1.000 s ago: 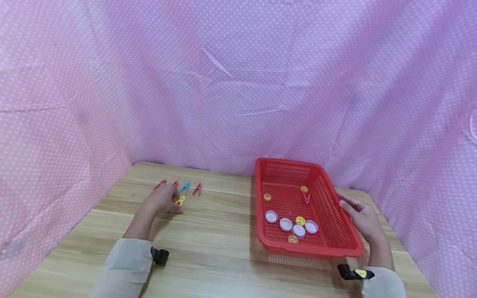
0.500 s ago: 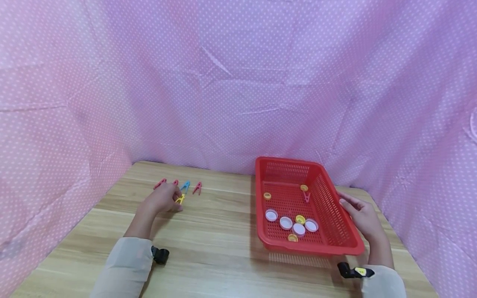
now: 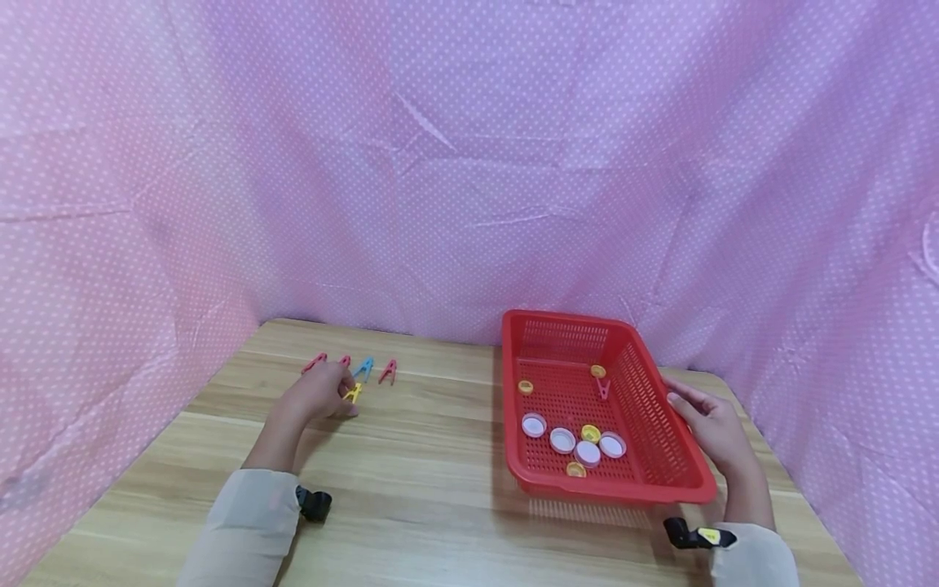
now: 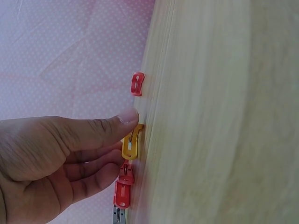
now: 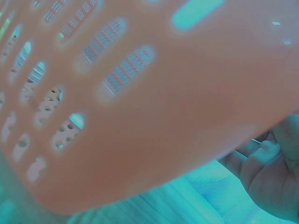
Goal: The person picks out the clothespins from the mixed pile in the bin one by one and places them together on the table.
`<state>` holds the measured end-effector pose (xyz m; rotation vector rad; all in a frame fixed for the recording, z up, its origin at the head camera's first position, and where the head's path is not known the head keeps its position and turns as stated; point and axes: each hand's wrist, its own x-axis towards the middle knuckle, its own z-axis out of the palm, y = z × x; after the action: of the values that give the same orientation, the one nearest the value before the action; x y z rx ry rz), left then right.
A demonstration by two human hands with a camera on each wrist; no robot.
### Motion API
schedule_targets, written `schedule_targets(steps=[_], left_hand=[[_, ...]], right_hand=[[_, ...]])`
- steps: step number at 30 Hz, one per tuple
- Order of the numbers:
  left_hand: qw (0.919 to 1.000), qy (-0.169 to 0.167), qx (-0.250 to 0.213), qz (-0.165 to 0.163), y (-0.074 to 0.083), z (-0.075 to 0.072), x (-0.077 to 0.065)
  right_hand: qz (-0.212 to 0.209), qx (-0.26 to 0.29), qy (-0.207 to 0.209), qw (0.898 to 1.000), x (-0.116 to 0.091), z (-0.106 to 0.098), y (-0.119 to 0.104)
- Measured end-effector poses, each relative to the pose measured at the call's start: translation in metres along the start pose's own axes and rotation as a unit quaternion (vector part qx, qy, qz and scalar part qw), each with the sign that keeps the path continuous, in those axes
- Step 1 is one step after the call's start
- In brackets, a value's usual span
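My left hand [image 3: 317, 393] is at the left of the table, thumb and fingers bent around a yellow clothespin [image 3: 354, 393]. In the left wrist view that yellow clothespin [image 4: 130, 145] shows between thumb tip and fingertips. Just beyond it lie a blue clothespin [image 3: 363, 369] and red clothespins [image 3: 389, 372], one partly behind the fingers. At the right, my right hand [image 3: 715, 422] grips the side rim of a red plastic basket [image 3: 517, 469], thumb over the edge. The slotted basket wall [image 5: 159, 135] fills most of the right wrist view, which hides what the fingertips do.
Inside the basket lie several white round caps [image 3: 562, 441], several yellow caps [image 3: 590, 434] and a pink clothespin [image 3: 603, 390]. The wooden table [image 3: 418, 456] reaches back to a pink dotted curtain [image 3: 469, 204], which also rises on both sides.
The yellow clothespin has shifted very slightly at the left hand's fingertips. The right hand and the basket have stayed where they were.
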<state>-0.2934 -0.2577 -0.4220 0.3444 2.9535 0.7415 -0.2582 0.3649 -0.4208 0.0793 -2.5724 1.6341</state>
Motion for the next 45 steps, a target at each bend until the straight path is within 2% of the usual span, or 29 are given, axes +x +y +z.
schedule_targets(steps=[11,22,24,29,37,41,45], left_hand=[[0.9999,0.001,-0.010,0.001,-0.001,0.000,0.002],[0.9988,0.028,0.022,0.033,0.009,-0.003,0.006],[0.9989,0.027,0.018,0.034,0.013,-0.003,0.008],[0.9967,0.039,0.035,0.062,0.027,-0.003,0.016],[0.9855,0.058,0.087,0.134,0.052,-0.002,0.040],[0.9778,0.060,0.107,0.170,0.073,-0.004,0.050],[0.9692,0.045,0.136,0.200,0.100,-0.007,0.060]], right_hand=[[-0.001,-0.004,0.000,1.000,0.000,-0.003,-0.003],[-0.002,-0.009,0.002,1.000,0.002,-0.003,-0.005],[-0.001,-0.007,0.002,1.000,0.003,-0.002,-0.005],[0.000,-0.006,0.001,1.000,0.004,0.000,-0.004],[-0.005,0.003,0.002,1.000,0.002,0.000,-0.002],[-0.004,0.011,0.001,1.000,0.000,0.001,-0.002],[-0.006,0.020,-0.001,1.000,-0.001,0.002,-0.001]])
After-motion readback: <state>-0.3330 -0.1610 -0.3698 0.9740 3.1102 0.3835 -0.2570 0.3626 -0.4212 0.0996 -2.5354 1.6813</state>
